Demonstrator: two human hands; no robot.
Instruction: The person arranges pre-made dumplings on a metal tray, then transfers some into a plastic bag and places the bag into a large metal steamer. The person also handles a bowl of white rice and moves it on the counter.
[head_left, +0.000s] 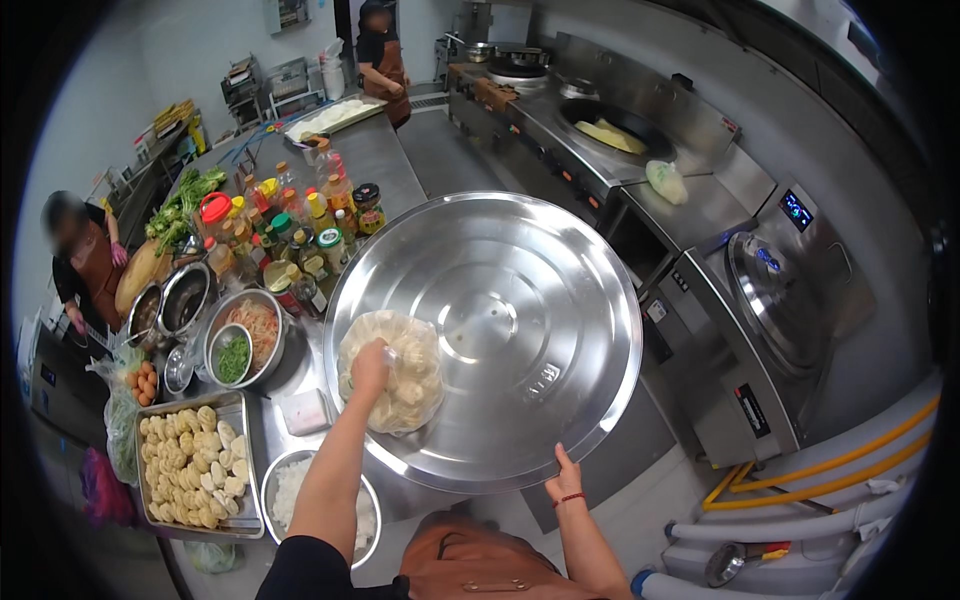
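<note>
A large round stainless steel lid lies upturned in front of me, partly past the table's edge. My right hand grips its near rim, thumb on top. On the lid's left part rests a clear plastic bag of pale food pieces, and my left hand holds the gathered top of the bag. Left of the lid stand a steel bowl of white rice, a metal tray of dough pieces, a white block-shaped container and a steel bowl of shredded vegetables with a smaller bowl of chopped greens.
Bottles and jars crowd the table beyond the lid. A wok sits on the stove to the right, near a bagged item. A second round lid covers the steamer. One person stands beyond the table, another at left.
</note>
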